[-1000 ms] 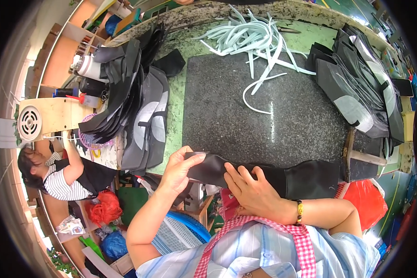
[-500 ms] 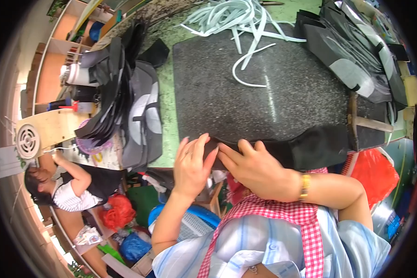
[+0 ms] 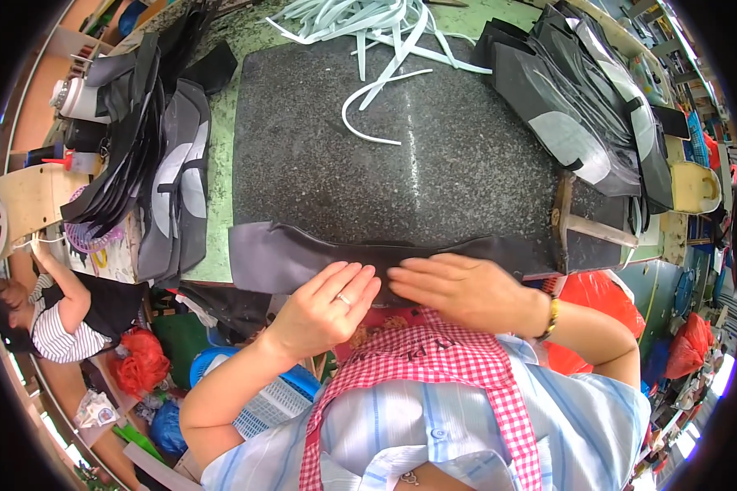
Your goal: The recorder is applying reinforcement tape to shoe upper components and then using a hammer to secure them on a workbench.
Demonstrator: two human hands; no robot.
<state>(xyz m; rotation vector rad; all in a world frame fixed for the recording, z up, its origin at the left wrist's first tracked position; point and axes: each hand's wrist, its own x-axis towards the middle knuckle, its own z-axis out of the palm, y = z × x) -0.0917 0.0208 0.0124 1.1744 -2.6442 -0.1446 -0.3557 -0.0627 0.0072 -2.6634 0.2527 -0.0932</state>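
A long, dark strip-like panel (image 3: 264, 260) of flexible sheet lies along the near edge of a speckled black slab (image 3: 327, 155). Its left end spreads flat, and a raised fold or seam runs along its far edge. My left hand (image 3: 323, 311), a ring on one finger, rests on the panel's near side with straight fingers close together. Just right of it, my right hand (image 3: 467, 290) lies across the panel, fingers stretched out flat. Neither hand grips anything. The hands hide part of the panel's middle.
Pale strips (image 3: 360, 24) heap at the slab's far edge, with one curved strip (image 3: 348, 110) nearer. Stacks of dark panels stand left (image 3: 172, 172) and right (image 3: 577, 135). A hammer (image 3: 598, 230) lies at the slab's right. Another person (image 3: 61, 307) sits at far left.
The view has shifted, so the bench appears further left. My fingers were bent at the panel's left part; now both hands lie flat nearer its middle, leaving the left end uncovered.
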